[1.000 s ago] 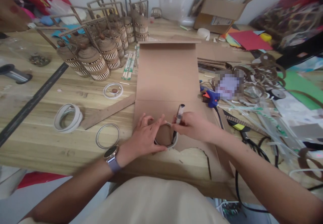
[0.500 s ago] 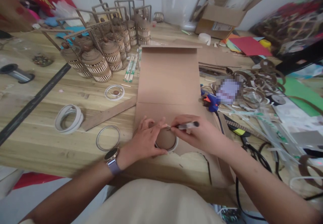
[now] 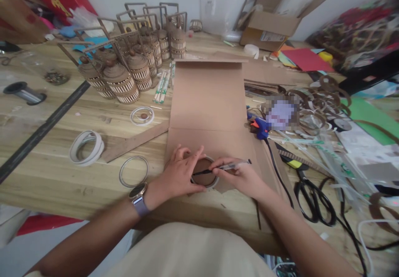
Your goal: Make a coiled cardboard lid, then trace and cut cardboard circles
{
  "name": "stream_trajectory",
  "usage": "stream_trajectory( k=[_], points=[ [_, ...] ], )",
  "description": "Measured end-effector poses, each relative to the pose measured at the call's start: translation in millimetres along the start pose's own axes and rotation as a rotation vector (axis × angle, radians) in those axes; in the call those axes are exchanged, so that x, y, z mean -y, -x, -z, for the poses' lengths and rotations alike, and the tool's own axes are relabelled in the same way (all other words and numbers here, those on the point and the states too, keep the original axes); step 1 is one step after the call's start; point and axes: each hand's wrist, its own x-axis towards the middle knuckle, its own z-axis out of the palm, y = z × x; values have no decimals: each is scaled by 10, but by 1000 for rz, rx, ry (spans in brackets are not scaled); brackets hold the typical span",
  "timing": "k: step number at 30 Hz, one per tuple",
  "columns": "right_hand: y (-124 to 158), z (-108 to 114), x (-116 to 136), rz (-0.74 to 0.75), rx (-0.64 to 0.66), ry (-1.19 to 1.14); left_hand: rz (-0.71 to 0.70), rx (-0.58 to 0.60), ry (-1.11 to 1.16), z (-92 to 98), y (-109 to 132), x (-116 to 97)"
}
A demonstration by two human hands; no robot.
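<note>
A long sheet of cardboard (image 3: 207, 98) lies flat on the wooden table, a fold line across it. Near its front edge rests a ring (image 3: 215, 181) with bare cardboard showing inside. My left hand (image 3: 182, 171), a watch on its wrist, is spread over the ring's left side, thumb and fingers apart around the rim. In my right hand (image 3: 238, 175) a pen (image 3: 229, 166) is pinched between the fingers, its dark tip pointing left, inside the ring near the left rim. Whether the tip touches the cardboard cannot be made out.
Several lidded woven baskets (image 3: 120, 81) with tall handles stand at the back left. White rings (image 3: 86, 148) and a thin ring (image 3: 134, 171) lie left. Rightward are a blue glue gun (image 3: 261, 128), black scissors (image 3: 314, 200) and curled strips. An open box (image 3: 268, 23) stands behind.
My right hand with the pen has moved down, and the pen tip has gone from the ring's upper rim to its left inner side. The scissors' handles have come into view. My left hand is nearly unmoved.
</note>
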Motion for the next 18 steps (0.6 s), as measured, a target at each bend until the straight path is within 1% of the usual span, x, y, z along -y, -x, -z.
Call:
stream_trajectory(
  k=[3,6,7,9,11,12,13,14,16,17,18],
  points=[
    [-14,0,-24,83,-35,5,-9,-9,3,-3,2,3],
    [20,20,-32,191,-105,100,-8,-7,6,-1,4,-2],
    [45,26,-26,229,-124,163,-7,-6,2,1,4,-5],
    [117,25,11,306,-152,363,-4,-5,-12,2,3,-8],
    [211,4,93,370,-164,591,-5,-5,-28,1,2,-7],
    [261,-10,151,390,-163,660,-7,-5,-32,0,2,-5],
    [312,-21,218,397,-161,672,-9,-4,-33,0,2,-2],
    [360,-23,287,394,-161,627,-13,-3,-29,1,3,1],
    [434,12,402,363,-170,476,-21,1,-15,3,5,7],
    [453,54,434,343,-196,437,-25,3,-9,5,7,8],
    [456,110,441,328,-240,451,-25,2,-6,6,9,8]
  ],
)
